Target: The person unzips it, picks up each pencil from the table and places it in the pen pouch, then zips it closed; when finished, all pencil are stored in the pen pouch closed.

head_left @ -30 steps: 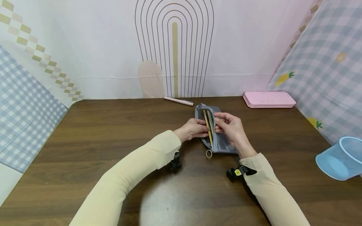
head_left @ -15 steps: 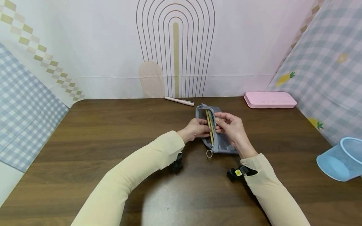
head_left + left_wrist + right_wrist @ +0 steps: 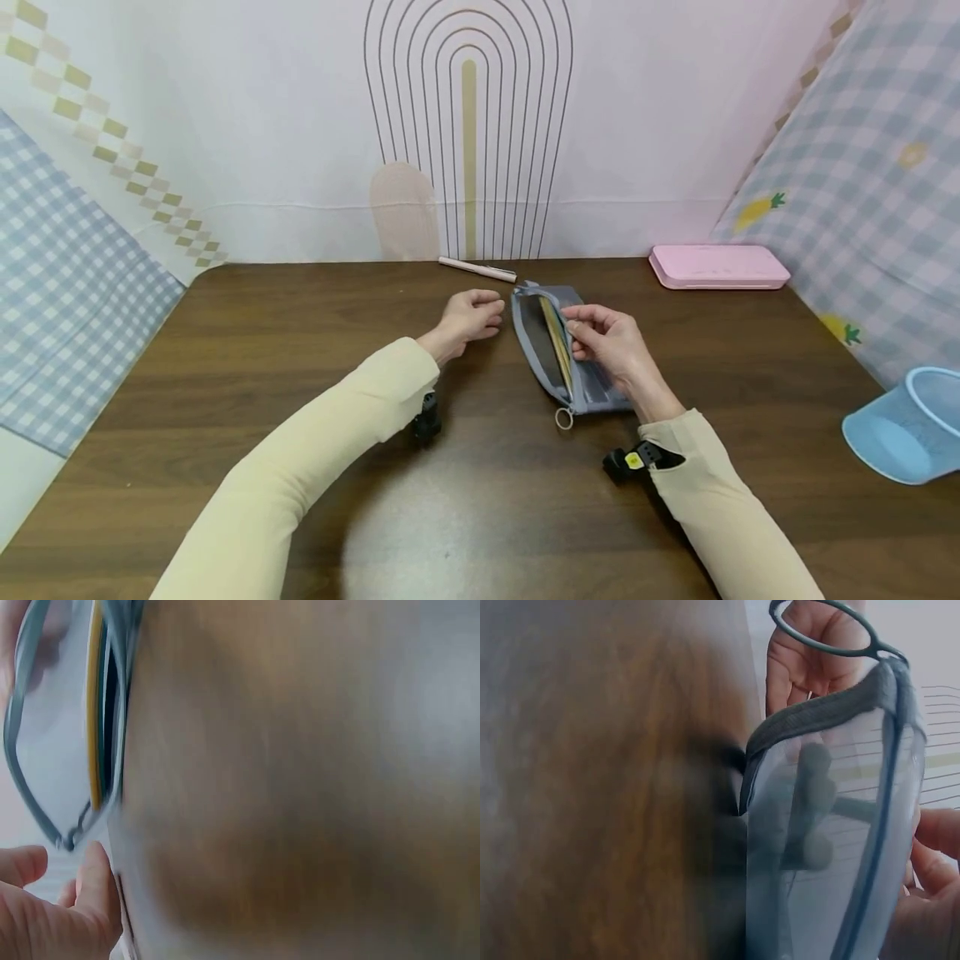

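Observation:
A grey zip pencil pouch (image 3: 600, 387) lies on the table with its mouth spread. Long thin yellow items (image 3: 556, 337) stick up inside it, too narrow to identify. In the left wrist view, yellow, teal and dark edges line one side of the opening. My right hand (image 3: 607, 342) pinches the pouch's right rim between thumb and fingers. My left hand (image 3: 471, 318) hovers just left of the pouch, fingers loosely bent, holding nothing. In the right wrist view, dark rounded shapes (image 3: 814, 802) show through the clear pouch wall (image 3: 772, 900); their kind is unclear.
Behind the pouch, a white pen (image 3: 477, 268) lies near the table's back edge. A pink case (image 3: 718, 268) sits at the back right. On the right side, a light blue mesh cup (image 3: 892, 425) lies tipped. Patterned cloth (image 3: 300, 150) hangs behind the table.
My left hand has come out of the pouch mouth and moved left and slightly back. The pouch opening now gapes wider. My right hand keeps its pinch on the rim.

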The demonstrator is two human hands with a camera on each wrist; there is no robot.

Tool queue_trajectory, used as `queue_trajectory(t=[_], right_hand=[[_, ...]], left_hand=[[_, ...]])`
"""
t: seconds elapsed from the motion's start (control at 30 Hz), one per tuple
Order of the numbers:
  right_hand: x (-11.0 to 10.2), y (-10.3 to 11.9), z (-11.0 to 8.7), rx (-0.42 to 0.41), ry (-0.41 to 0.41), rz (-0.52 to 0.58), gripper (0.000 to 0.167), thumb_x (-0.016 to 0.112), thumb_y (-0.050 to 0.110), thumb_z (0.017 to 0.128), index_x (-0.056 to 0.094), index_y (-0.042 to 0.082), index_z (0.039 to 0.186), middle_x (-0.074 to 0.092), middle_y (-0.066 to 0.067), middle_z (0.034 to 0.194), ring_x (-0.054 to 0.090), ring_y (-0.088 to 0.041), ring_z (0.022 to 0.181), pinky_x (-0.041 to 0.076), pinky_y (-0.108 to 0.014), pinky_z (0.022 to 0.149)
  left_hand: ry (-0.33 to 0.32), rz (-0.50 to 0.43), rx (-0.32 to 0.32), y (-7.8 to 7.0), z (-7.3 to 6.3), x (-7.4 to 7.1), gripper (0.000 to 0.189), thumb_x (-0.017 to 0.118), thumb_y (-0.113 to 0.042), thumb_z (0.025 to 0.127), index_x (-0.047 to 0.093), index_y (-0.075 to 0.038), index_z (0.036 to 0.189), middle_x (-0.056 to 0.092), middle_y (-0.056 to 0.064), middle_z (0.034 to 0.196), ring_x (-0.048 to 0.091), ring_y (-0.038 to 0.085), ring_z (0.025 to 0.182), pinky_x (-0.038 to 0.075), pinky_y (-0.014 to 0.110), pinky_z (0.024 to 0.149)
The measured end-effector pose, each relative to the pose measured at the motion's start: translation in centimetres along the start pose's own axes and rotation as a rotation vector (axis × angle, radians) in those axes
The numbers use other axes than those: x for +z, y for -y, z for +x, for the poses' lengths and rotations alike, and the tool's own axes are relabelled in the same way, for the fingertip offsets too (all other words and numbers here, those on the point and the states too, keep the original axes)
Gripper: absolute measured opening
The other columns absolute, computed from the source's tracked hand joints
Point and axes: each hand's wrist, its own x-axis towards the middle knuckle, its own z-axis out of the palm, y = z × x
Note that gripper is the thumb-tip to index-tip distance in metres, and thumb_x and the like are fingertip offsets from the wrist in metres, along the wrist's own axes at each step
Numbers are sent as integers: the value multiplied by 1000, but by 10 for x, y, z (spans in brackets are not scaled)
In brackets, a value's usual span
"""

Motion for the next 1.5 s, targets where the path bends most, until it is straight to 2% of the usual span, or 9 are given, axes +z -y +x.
queue_trajectory(t=[0.13,0.3,0.4,0.53,0.67,0.9,1.2,1.37,1.5], right_hand=[[1,-3,0,4,48,-50,29,56,2,93,54,-10,120,54,4,73,53,-3,56,52,-15,53],[4,-4,0,-26,104,-120,27,55,3,93,55,-11,117,53,6,70,50,-3,56,48,-15,51],[5,-5,0,-40,140,-165,27,55,2,93,56,-11,116,53,6,70,49,-4,57,47,-15,50],[6,-5,1,-51,187,-221,25,55,3,93,59,-9,115,54,3,76,48,-4,58,47,-15,50],[8,-4,1,-55,222,-261,24,55,4,94,60,-8,114,54,1,79,47,-5,58,47,-17,51],[9,-4,-1,-37,257,-300,23,57,5,93,62,-6,112,53,0,78,47,-7,59,47,-18,52],[3,-6,-3,-11,227,-266,27,57,3,92,58,-11,115,57,-5,79,54,-7,62,55,-21,59],[-16,-6,-6,2,135,-240,28,56,-2,91,52,-20,113,62,-2,80,58,-4,63,57,-20,60],[-28,-8,-9,16,129,-252,31,55,-4,91,47,-24,114,62,-3,78,62,-5,66,57,-22,63]], left_hand=[[-24,40,6,-3,4,-15,41,56,-14,95,48,1,132,56,19,128,58,31,112,51,38,93],[-22,75,-11,-6,5,-22,39,60,-19,93,53,1,126,60,17,119,62,20,93,53,35,90],[-12,123,-15,-8,4,-27,41,61,-21,93,52,-1,127,60,17,119,61,19,93,53,35,89],[43,155,-37,-11,2,-35,46,61,-20,92,48,-2,132,57,17,125,59,21,100,52,38,92],[118,169,-79,-13,1,-40,50,62,-14,91,45,-1,136,59,13,115,57,16,89,50,39,94],[195,205,-115,-12,0,-49,51,61,-1,89,43,1,138,56,5,92,57,6,67,55,21,68],[109,154,-90,-5,-15,-58,57,57,12,85,40,-2,138,51,13,101,56,9,64,51,17,54],[21,170,-42,2,-28,-71,59,55,14,85,37,-3,138,44,13,99,54,12,68,51,17,54],[-16,201,5,11,-39,-83,59,53,14,86,31,-2,138,43,15,101,55,13,71,53,19,57]])
